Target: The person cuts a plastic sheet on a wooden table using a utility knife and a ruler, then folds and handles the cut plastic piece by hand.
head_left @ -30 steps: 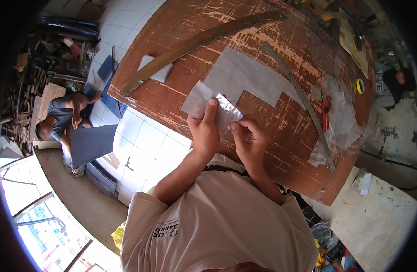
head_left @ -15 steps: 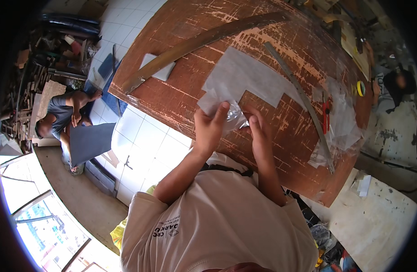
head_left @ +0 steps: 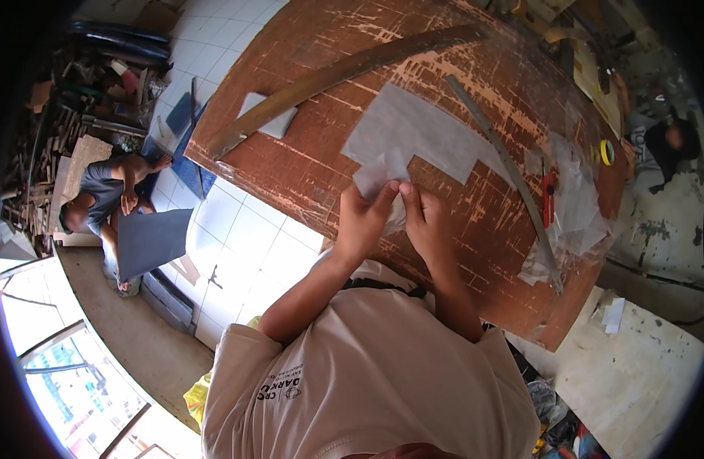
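A small piece of translucent plastic film [head_left: 376, 174] is pinched between my two hands near the table's front edge. My left hand [head_left: 361, 223] is closed on its left side, thumb against the fingers. On the other side, my right hand [head_left: 431, 226] pinches it too, and the two thumbs nearly meet. Part of the film hangs between the palms. Just beyond my hands, a larger translucent sheet [head_left: 424, 130] with stepped cut edges lies flat on the worn brown table [head_left: 313, 145]. A long narrow metal strip [head_left: 505, 161] crosses the sheet's right end.
A long wooden strip [head_left: 352, 67] lies across the far left, over a pale flat block [head_left: 279, 125]. At right are a red cutter [head_left: 548, 200], crumpled clear plastic [head_left: 577, 210] and a yellow tape roll [head_left: 607, 152]. A person [head_left: 107, 183] at left holds a grey sheet [head_left: 154, 241].
My hands have come closer together, and my right hand has moved in to pinch the film beside the left thumb. The film is turned and less crumpled on top.
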A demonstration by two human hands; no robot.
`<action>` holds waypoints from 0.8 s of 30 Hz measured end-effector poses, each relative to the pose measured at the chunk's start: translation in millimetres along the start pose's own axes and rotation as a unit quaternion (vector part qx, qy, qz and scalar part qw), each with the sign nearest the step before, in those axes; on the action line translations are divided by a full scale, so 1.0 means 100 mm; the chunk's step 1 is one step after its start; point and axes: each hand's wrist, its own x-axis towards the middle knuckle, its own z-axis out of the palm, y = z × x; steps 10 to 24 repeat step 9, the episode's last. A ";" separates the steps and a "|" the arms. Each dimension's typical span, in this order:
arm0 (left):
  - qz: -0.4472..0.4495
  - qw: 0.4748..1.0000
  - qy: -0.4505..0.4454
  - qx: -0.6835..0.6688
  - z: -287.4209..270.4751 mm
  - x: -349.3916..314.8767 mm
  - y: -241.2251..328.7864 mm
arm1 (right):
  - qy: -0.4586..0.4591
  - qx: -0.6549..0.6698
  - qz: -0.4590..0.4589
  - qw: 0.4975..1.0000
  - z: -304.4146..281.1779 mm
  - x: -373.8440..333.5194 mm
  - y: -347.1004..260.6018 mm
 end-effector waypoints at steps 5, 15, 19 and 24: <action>-0.044 0.998 0.012 -0.043 -0.01 0.01 -0.08 | 0.053 0.021 -0.046 0.997 0.12 -0.06 0.00; -0.029 0.994 0.058 -0.082 0.05 0.02 -0.11 | 0.088 -0.024 -0.086 0.992 0.19 -0.09 0.11; -0.029 0.994 0.058 -0.082 0.05 0.02 -0.11 | 0.088 -0.024 -0.086 0.992 0.19 -0.09 0.11; -0.029 0.994 0.058 -0.082 0.05 0.02 -0.11 | 0.088 -0.024 -0.086 0.992 0.19 -0.09 0.11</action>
